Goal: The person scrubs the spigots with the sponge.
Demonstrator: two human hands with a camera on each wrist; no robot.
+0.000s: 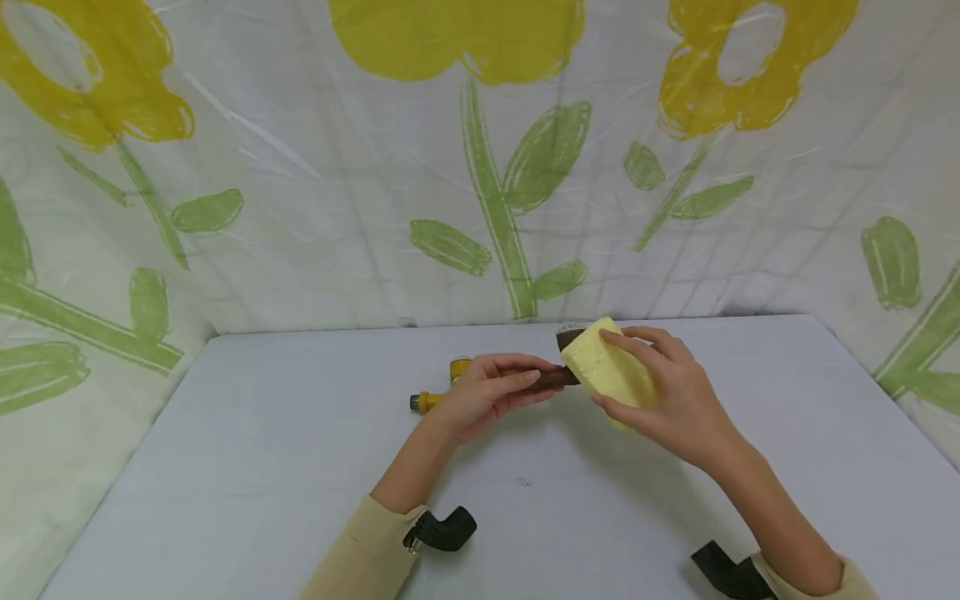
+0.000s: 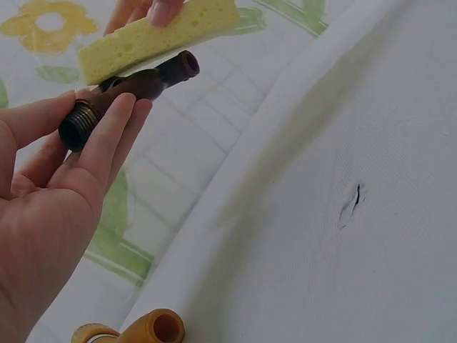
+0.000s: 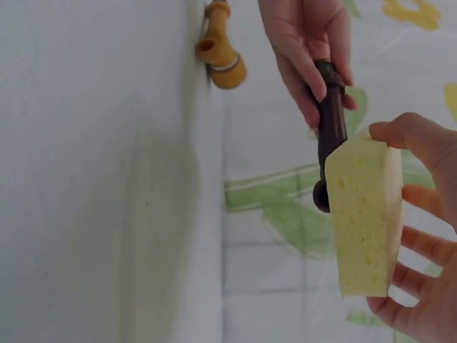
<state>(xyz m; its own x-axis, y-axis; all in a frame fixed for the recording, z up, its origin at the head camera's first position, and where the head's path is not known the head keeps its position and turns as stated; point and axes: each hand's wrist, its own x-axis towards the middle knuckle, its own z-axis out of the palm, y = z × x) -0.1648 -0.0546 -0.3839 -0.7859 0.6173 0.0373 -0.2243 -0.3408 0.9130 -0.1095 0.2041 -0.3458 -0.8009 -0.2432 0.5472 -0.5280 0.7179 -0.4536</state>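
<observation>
"When I checked the head view, where was the yellow sponge (image 1: 611, 368)?"

"My right grip (image 1: 681, 396) held it between thumb and fingers, above the white counter (image 1: 225, 450)."

"And your left grip (image 1: 480, 396)?"

"I had it pinching a dark brown pipe fitting (image 3: 332, 121), the body just left of the sponge, the far end partly behind it."

"Anything else?"

"I saw a yellow fitting (image 1: 431, 402) on the counter, farther left of the sponge, partly hidden by that grip."

You can pass over the counter (image 1: 217, 450) to the left or right, but a yellow pipe fitting (image 1: 427, 402) lies just beyond your left hand (image 1: 483, 392) and the flowered sheet (image 1: 322, 258) bars the far edge.
</observation>
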